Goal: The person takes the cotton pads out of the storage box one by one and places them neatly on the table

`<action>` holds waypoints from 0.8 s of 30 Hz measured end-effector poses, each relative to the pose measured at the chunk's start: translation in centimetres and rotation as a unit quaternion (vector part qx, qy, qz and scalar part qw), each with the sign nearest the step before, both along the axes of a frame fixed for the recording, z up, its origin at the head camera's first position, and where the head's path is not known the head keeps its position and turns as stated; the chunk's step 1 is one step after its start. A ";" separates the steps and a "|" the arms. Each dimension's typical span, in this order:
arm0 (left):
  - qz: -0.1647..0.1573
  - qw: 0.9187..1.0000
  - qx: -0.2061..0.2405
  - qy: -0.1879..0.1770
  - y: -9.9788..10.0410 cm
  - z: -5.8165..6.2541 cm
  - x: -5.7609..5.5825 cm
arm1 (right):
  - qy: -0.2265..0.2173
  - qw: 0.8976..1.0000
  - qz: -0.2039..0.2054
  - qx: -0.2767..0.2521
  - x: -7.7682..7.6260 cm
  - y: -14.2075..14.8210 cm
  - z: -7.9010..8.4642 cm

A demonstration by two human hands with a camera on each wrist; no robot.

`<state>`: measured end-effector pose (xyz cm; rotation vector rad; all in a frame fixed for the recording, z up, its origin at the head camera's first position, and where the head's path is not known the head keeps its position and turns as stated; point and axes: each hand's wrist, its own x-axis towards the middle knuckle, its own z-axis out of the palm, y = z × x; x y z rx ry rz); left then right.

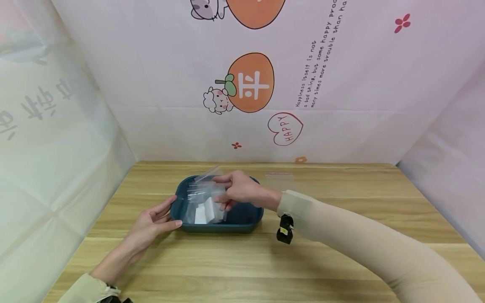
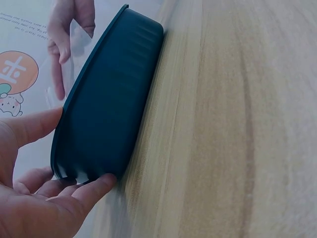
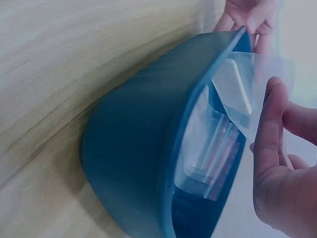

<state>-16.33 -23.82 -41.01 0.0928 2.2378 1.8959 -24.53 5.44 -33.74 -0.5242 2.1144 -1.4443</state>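
Observation:
A dark blue plastic bin (image 1: 223,228) with rounded corners stands on the table. My left hand (image 1: 145,223) grips its left end, thumb and fingers spread around the rim and the outer wall. Over the bin's opening, my right hand (image 1: 242,189) pinches a clear zip bag (image 3: 270,69) between thumb and fingers. A flat white piece (image 3: 237,87) shows inside that bag. Other clear zip bags (image 3: 213,153) lie in the bin below, with more white pieces (image 1: 204,211) among them at its left side.
Behind and to the right of the bin, another clear zip bag (image 1: 279,182) lies flat on the wood-grain table (image 1: 341,202). A printed white cloth (image 1: 170,126) hangs along the back, and pale cloth sheets close off both sides.

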 end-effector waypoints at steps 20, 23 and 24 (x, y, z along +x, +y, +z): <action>0.005 1.000 -0.015 0.004 0.1 0.0 0.2 | -0.012 0.997 -0.015 -0.075 2.0 7.0 2.8; 0.006 1.000 -0.016 0.004 0.1 0.0 0.2 | -0.020 0.996 -0.013 -0.080 2.6 8.1 2.6; 0.007 1.000 -0.015 0.004 0.1 0.0 0.2 | -0.021 0.996 -0.013 -0.085 2.8 8.4 2.4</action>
